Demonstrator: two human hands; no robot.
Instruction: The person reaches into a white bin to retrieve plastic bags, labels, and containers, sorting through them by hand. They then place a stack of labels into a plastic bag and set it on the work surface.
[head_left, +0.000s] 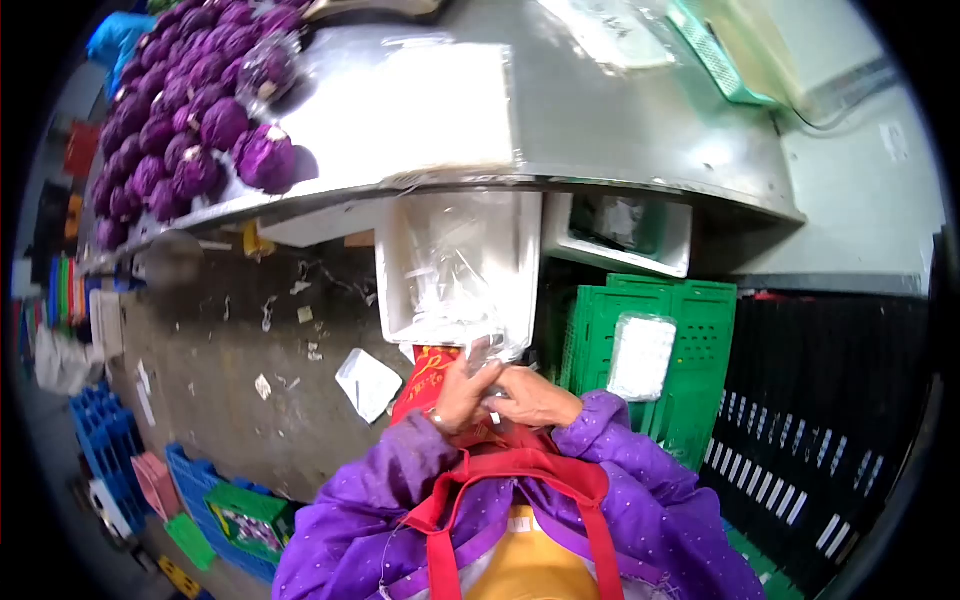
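My left hand (462, 396) and my right hand (536, 398) come together in front of my red apron (530, 464). The fingers of both are closed on a piece of clear plastic film (484, 352), its lower part partly hidden by the hands. Just beyond them stands a white foam box (388, 290) with crumpled clear plastic (452, 270) inside. A red cloth with yellow print (425, 375) hangs beside my left hand.
Purple cabbages (190, 120) are heaped at the left of the steel table (600, 120). Green crates (690, 330) with a white wrapped pack (642, 356) stand right, near another foam box (680, 255). Scraps and a white piece (368, 385) litter the floor; blue pallets (105, 440) lie left.
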